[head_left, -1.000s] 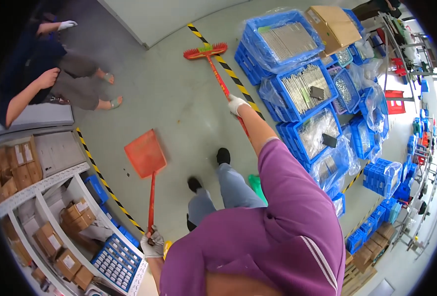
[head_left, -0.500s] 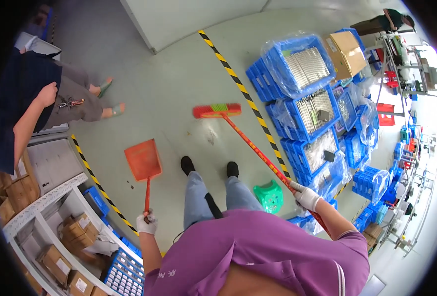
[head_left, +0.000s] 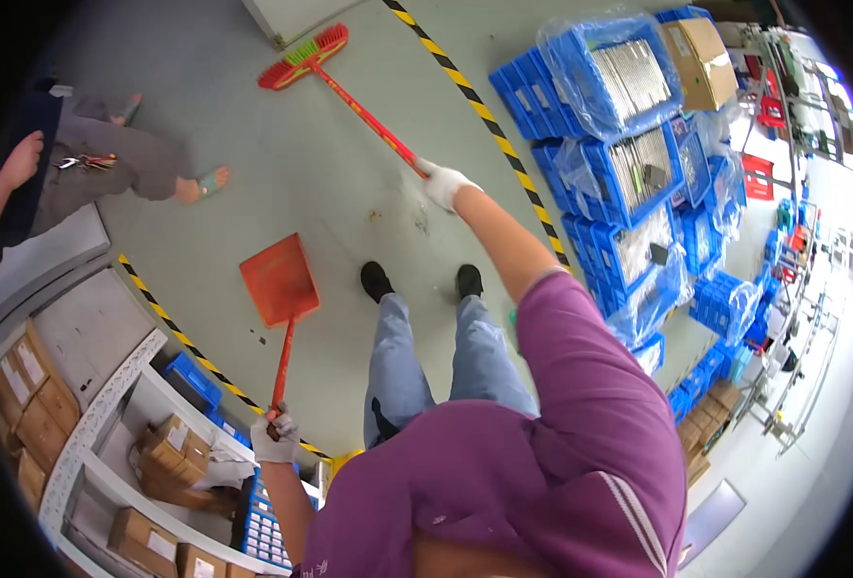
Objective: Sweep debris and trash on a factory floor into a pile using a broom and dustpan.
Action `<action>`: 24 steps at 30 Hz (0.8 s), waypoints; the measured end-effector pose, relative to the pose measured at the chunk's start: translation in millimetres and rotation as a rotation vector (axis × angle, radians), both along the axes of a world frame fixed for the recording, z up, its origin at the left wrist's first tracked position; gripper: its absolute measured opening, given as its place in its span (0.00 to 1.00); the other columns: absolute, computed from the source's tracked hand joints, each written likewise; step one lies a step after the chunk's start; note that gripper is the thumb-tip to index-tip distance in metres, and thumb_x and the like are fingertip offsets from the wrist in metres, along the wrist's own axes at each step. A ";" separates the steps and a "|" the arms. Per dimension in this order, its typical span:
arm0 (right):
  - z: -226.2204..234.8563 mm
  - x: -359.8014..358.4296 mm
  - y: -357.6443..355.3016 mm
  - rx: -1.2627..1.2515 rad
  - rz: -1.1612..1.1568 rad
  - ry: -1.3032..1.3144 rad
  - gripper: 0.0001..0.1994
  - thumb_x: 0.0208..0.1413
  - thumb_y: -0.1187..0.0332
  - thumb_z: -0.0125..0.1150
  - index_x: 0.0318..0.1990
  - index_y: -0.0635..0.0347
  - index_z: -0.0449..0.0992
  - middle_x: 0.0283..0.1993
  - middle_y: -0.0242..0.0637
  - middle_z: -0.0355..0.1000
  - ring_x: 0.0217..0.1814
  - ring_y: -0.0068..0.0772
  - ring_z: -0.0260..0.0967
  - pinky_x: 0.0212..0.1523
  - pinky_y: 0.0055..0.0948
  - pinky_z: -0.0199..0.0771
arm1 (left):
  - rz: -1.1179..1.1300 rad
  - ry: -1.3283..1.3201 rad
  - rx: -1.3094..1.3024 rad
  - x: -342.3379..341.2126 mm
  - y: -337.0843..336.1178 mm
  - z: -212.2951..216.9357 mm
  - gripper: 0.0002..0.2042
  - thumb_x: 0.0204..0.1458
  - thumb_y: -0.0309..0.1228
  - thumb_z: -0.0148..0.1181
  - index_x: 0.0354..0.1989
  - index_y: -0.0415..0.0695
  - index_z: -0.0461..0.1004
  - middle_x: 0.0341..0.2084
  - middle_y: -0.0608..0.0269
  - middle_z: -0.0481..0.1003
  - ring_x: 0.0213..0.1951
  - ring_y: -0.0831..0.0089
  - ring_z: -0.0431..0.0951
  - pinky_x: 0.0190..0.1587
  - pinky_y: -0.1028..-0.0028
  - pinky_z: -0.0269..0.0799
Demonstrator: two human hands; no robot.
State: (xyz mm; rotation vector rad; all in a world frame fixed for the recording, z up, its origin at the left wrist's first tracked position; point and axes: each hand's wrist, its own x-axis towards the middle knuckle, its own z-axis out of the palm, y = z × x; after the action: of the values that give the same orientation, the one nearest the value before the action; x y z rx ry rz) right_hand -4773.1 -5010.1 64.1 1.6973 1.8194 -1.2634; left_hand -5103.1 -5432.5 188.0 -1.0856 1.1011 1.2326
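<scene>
A white glove covers my right hand [head_left: 443, 183], which is closed round the red handle of a broom [head_left: 303, 58]. My right arm is stretched far forward, and the broom's head, with red and green bristles, lies on the floor ahead of me near a white panel. Low on the left, my gloved left hand [head_left: 275, 435] grips the handle end of an orange-red dustpan [head_left: 280, 279]. Its pan rests on the floor, left of my feet, apart from the broom. Small brownish debris [head_left: 374, 216] and a pale smudge [head_left: 420, 223] mark the floor between them.
Blue crates [head_left: 607, 173] wrapped in plastic are stacked on the right, beyond a yellow-black floor stripe [head_left: 484, 111]. A person [head_left: 79, 164] stands at the left. Shelves [head_left: 108, 424] with cardboard boxes line the lower left. A white panel [head_left: 296, 14] stands ahead.
My right hand has swung forward and left with the broom, whose head moved from mid-floor to far ahead. The dustpan stays almost in place. The person at left has shifted further left in view.
</scene>
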 end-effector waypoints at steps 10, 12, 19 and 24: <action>239.6 210.9 -297.2 -0.617 -0.385 -0.266 0.25 0.55 0.65 0.39 0.59 0.19 0.54 0.22 0.30 0.64 0.18 0.24 0.64 0.15 0.26 0.66 | -0.101 -0.083 -0.049 -22.7 -0.2 -11.3 0.09 0.45 0.25 0.45 0.36 0.37 0.64 0.32 0.58 0.71 0.16 0.81 0.59 0.17 0.81 0.54; 297.2 192.8 -292.4 -0.675 -0.454 -0.362 0.24 0.56 0.64 0.40 0.59 0.18 0.54 0.21 0.27 0.64 0.17 0.23 0.63 0.16 0.25 0.66 | -0.127 -0.088 -0.074 -6.8 14.6 -12.8 0.09 0.46 0.25 0.45 0.35 0.38 0.64 0.31 0.59 0.71 0.16 0.81 0.58 0.18 0.81 0.54; 244.0 217.3 -293.6 -0.165 -0.440 -0.110 0.17 0.59 0.63 0.39 0.55 0.41 0.63 0.48 0.44 0.68 0.50 0.45 0.65 0.50 0.32 0.64 | -0.180 -0.067 -0.067 28.0 13.8 -4.7 0.11 0.47 0.28 0.44 0.38 0.36 0.64 0.30 0.60 0.70 0.17 0.81 0.60 0.19 0.80 0.56; 59.0 318.9 -244.5 0.048 -0.427 -0.092 0.20 0.57 0.65 0.41 0.57 0.39 0.61 0.42 0.45 0.71 0.40 0.41 0.71 0.41 0.32 0.68 | -0.242 -0.075 0.053 56.8 10.0 -4.2 0.15 0.46 0.30 0.47 0.39 0.33 0.63 0.32 0.58 0.69 0.18 0.80 0.61 0.20 0.80 0.58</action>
State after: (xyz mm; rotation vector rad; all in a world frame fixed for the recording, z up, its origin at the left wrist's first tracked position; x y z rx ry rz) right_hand -4454.2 -5254.6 123.1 2.2137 1.4924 -1.2758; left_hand -5046.4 -5422.6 183.7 -0.9213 1.1017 1.0163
